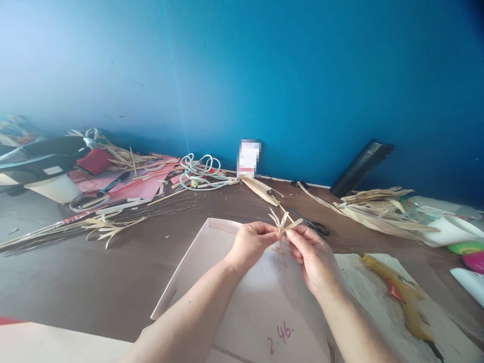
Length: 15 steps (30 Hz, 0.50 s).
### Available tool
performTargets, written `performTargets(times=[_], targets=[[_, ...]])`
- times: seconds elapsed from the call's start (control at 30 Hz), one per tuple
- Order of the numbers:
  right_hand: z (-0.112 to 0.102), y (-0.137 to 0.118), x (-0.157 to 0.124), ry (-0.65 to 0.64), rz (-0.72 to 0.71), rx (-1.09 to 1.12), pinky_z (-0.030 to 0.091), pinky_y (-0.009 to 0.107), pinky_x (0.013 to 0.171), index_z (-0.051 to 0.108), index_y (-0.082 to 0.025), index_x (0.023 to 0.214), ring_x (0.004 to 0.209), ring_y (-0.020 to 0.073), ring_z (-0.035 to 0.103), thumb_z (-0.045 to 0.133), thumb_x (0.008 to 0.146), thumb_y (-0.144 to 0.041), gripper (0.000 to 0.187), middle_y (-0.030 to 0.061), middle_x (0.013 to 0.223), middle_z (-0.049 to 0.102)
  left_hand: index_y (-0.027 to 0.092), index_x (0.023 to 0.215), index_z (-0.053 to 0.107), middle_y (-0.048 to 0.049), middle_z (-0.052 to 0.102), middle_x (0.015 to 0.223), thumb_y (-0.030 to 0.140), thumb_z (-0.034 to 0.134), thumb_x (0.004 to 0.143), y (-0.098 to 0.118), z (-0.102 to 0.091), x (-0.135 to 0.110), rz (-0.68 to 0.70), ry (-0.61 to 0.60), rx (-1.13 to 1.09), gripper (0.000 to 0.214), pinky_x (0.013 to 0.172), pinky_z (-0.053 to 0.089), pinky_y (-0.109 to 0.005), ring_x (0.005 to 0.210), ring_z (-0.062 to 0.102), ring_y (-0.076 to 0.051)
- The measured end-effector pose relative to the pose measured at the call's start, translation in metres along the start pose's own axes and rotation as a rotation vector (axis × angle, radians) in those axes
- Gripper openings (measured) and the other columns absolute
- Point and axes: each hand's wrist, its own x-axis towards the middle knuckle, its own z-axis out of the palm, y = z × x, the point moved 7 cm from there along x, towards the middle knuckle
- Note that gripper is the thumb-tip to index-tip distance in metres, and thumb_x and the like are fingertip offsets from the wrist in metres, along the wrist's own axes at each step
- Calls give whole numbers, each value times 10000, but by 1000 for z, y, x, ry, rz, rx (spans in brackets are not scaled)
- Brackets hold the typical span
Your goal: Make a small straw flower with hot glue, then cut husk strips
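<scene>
Both of my hands are closed in a pinch at the base of a small flower-like bunch of pale dried-husk strips. My left hand grips it from the left, my right hand from the right, fingertips almost touching. The strips fan upward, and a thin stem or thread hangs below. Under the hands lies a shallow white cardboard box lid with "2.46." written in red. Just beyond the right hand, dark-handled scissors are partly hidden. A long dried husk piece lies behind the hands.
A yellow hot glue gun rests on printed paper at right. Behind it are dried husks and a black tube against the blue wall. Leftward lie thin wires, a coiled pale cable and a black container.
</scene>
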Motion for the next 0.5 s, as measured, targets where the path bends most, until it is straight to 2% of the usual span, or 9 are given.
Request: performTargets(times=[0.2, 0.3, 0.43, 0.5], targets=[[-5, -1, 3, 46, 29, -15, 247, 173, 433, 644, -206, 869, 503, 46, 351, 732, 740, -390, 242, -34, 704, 546, 153, 747, 699, -10, 651, 719, 360, 738, 643, -4, -1, 1, -2, 9, 0, 235, 665, 368, -239, 654, 508, -100], [-14, -14, 1, 105, 27, 3, 250, 175, 416, 642, -207, 931, 512, 56, 378, 743, 721, -374, 286, -13, 738, 577, 159, 745, 701, -2, 634, 700, 373, 736, 642, -6, -2, 2, -12, 20, 20, 239, 650, 350, -237, 641, 489, -94], [-38, -47, -20, 118, -66, -96, 271, 204, 418, 651, -214, 960, 492, 62, 372, 728, 730, -380, 293, 2, 728, 592, 160, 732, 694, 8, 607, 675, 369, 731, 642, -6, -3, 2, -16, 31, 43, 230, 613, 320, -228, 615, 449, -82], [-65, -62, -39, 187, -118, -234, 300, 235, 433, 662, -228, 960, 515, 89, 410, 720, 729, -422, 307, 19, 717, 601, 158, 721, 686, 10, 597, 667, 370, 732, 639, -5, -4, 2, -17, 41, 43, 233, 600, 313, -224, 608, 436, -79]])
